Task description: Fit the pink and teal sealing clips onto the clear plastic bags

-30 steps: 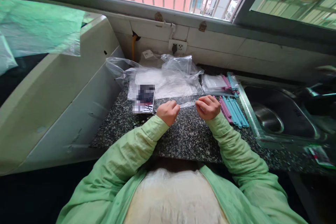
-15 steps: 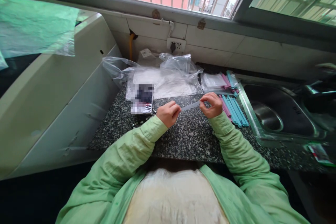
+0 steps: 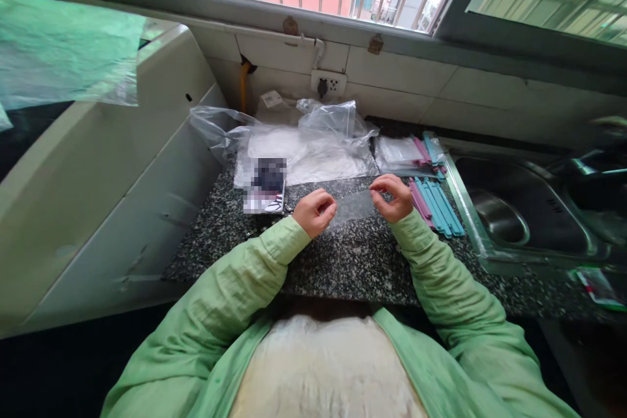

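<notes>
A small clear plastic bag (image 3: 353,206) hangs stretched between my two hands above the speckled granite counter (image 3: 343,255). My left hand (image 3: 314,210) pinches its left edge and my right hand (image 3: 392,197) pinches its right top corner. Just right of my right hand lies a row of pink and teal sticks (image 3: 435,206). A blurred card or packet (image 3: 265,186) lies on the counter left of my left hand. Both arms wear light green sleeves.
A heap of clear plastic bags (image 3: 304,140) covers the back of the counter, with a smaller pack of bags and sticks (image 3: 409,153) to its right. A steel sink (image 3: 519,215) lies at the right. A white appliance (image 3: 98,183) stands at the left, under the barred window.
The bag, first held edge-on as a thin strip, now hangs flat and spread between my hands. My right hand rose slightly; the view shifted a little.
</notes>
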A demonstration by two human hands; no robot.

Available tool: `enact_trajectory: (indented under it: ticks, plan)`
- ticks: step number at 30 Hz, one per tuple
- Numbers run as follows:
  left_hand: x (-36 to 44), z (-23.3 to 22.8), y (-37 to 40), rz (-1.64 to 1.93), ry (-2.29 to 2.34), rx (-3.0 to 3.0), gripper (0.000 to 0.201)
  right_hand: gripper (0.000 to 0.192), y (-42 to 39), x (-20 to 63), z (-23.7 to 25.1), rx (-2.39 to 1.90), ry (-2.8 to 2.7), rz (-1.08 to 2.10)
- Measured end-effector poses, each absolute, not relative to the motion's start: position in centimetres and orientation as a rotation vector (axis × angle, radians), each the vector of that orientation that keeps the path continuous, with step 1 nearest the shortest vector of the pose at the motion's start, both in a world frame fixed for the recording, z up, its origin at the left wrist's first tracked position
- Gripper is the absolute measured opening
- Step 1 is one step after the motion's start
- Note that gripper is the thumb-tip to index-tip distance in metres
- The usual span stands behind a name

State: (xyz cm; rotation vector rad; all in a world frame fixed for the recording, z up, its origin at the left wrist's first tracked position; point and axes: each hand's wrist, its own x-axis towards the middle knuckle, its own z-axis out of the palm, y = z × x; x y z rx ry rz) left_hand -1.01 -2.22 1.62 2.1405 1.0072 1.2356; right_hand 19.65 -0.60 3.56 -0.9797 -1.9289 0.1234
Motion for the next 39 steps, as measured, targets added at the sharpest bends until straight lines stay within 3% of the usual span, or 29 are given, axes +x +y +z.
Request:
enact_trajectory:
  ticks: [6,18,39]
  plan:
    - [-1.13,1.64,-2.09,1.236,0.989,2.107,0.015,0.007,-0.69,19.40,3.55,-0.952,-1.963,0.312]
    - [-1.13,1.67,-1.76,1.249,1.076,2.048,0.020,0.022,-0.34,19.37,3.04,-1.003,-1.994,0.294]
    - [-0.93,1.47,-1.99,1.212,1.076,2.093,0.018,0.019,-0.57,18.82,2.78,-0.965,-2.067,0.438]
